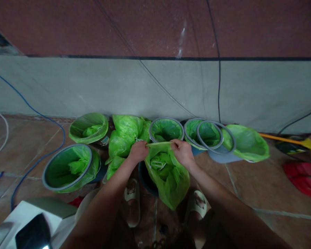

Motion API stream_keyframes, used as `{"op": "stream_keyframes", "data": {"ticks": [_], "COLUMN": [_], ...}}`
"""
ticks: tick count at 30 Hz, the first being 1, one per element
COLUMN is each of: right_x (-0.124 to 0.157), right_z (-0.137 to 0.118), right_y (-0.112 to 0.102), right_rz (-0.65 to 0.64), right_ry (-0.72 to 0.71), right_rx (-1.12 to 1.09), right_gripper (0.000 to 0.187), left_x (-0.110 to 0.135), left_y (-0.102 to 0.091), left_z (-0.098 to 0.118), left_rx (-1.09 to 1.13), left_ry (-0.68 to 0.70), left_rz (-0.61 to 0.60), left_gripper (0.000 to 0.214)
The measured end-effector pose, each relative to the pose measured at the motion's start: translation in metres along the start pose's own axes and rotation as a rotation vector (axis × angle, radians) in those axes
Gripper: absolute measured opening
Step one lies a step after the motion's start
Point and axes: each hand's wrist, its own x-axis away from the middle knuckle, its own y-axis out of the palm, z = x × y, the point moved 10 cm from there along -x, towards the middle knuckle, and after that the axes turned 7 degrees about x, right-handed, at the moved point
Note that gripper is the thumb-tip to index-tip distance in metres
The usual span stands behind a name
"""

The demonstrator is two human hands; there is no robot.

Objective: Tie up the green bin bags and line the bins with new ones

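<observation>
A green plastic bag (175, 188) is stretched between my two hands, its mouth facing up and more crumpled green plastic inside it. My left hand (139, 152) pinches the left part of the rim. On the other side, my right hand (182, 152) grips the rim too. Below the bag stands a dark bin (148, 182), partly covered by it. Just beyond my hands is a bin with a grey ring (166, 119) and a green liner. Bunched green bags (125, 133) lie left of it.
Lined bins stand at left, one with a grey ring (45, 174), another behind (74, 133). Ringed bins (223, 157) stand at right by a loose green bag (251, 143). A blue hose (36, 110) crosses the floor. A red dustpan (304, 176) and white box (23, 214) flank me.
</observation>
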Motion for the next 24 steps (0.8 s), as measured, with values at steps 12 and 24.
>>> {"op": "stream_keyframes", "data": {"ticks": [12,24], "right_x": [0.01,0.014], "right_z": [0.001,0.056], "right_y": [-0.031,0.057], "right_rz": [0.154,-0.421], "right_ry": [0.02,0.059], "right_rx": [-0.087,0.267], "right_gripper": [0.033,0.045], "left_x": [0.008,0.02], "left_y": [-0.006,0.078], "left_z": [0.011,-0.017], "left_rx": [0.092,-0.077], "left_ry": [0.17,0.041], "left_rz": [-0.024,-0.297], "left_gripper": [0.026,0.029]}}
